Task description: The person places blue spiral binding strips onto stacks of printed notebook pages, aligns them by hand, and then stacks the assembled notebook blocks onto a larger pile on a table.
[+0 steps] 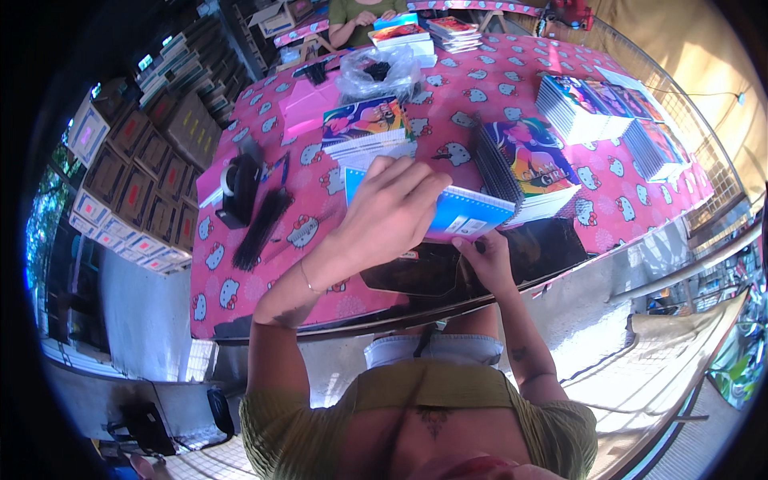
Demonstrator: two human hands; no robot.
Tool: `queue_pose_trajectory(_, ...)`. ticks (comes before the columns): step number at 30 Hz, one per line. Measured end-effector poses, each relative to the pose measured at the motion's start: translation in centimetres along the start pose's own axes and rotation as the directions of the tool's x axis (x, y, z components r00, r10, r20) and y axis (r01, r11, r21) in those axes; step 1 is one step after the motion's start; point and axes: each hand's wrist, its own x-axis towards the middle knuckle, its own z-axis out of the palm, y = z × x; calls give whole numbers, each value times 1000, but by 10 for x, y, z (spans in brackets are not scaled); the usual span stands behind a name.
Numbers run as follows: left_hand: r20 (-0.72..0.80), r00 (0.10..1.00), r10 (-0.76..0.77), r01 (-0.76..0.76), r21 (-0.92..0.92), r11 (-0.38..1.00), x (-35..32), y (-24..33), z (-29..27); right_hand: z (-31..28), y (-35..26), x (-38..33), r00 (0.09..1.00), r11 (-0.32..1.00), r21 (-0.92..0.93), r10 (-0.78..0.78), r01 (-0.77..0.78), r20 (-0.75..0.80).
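Note:
A blue notebook (474,210) with a row of punched holes along its far edge is held tilted above the table's near edge. My left hand (388,210) reaches over it, fingers bent down and closed at that edge; what the fingertips pinch is hidden. My right hand (486,258) grips the notebook's near edge between thumb and fingers. Just beyond lies a stack of colourful-covered books (364,124). To the right stands a pile of notebooks with black spiral bindings (532,164). A bundle of thin black binding coils (264,228) lies left of my left forearm.
A black tape dispenser (240,188) stands at the left, near pink sheets (306,104). Behind is a plastic bag (380,74) with black pieces inside. More notebook stacks (584,112) fill the right side. Across the table, another person's hands (376,18) work. Cartons (132,172) are piled left.

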Motion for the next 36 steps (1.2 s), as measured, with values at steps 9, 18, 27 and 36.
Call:
queue_pose_trajectory(9,-148,964,-219,253,281,926,-112,-7,50,22,-10,-6,997,985,172,-5,-9,82)
queue_pose_trajectory(18,99,356,-929,867,-407,289,-176,-50,72,3,17,8,999,990,137,37,-33,-27)
queue_pose_trajectory(27,-265,703,-660,670,-63,740,-161,-75,31,33,-79,32,841,691,-500,-514,522,167)
queue_pose_trajectory(36,-85,654,-751,713,-259,651,-145,-2,19,92,-56,61,846,669,-520,-386,531,367)
